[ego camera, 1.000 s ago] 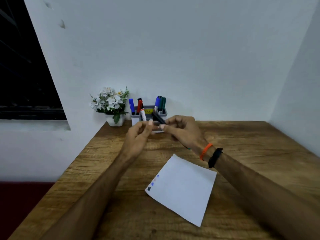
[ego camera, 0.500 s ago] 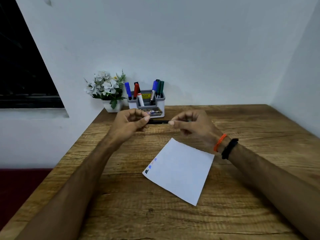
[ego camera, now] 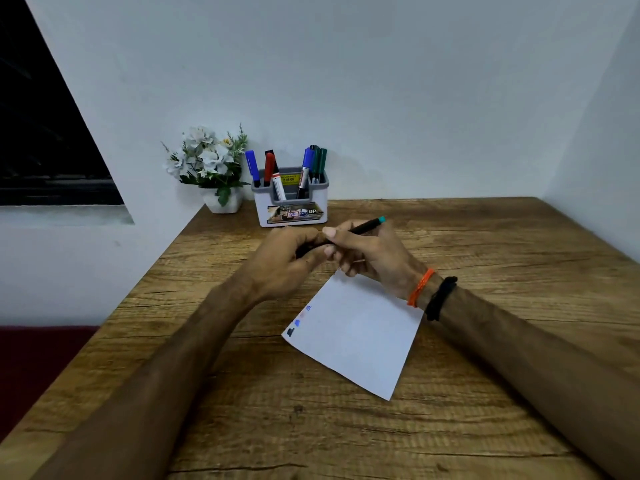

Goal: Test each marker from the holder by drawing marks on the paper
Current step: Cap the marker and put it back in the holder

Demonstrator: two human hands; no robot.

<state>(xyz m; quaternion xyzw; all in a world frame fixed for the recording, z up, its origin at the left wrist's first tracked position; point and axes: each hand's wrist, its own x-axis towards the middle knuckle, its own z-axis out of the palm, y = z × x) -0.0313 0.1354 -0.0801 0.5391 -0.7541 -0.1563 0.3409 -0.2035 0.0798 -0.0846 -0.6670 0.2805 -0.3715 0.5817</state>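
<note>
Both hands on it: right hand [ego camera: 374, 258] grips the black marker [ego camera: 363, 226] above the paper's [ego camera: 356, 334] far corner, left hand [ego camera: 291, 261] pinching its cap end — pull straight, steadily.

Marker [ego camera: 363, 227] tip hidden inside hands.

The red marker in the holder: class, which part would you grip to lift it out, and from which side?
Grip the red marker by its cap end from above: it stands nearly upright, and only that end clears the holder rim. Neighbouring markers stand close on both sides, so pinch it front-to-back.
</note>
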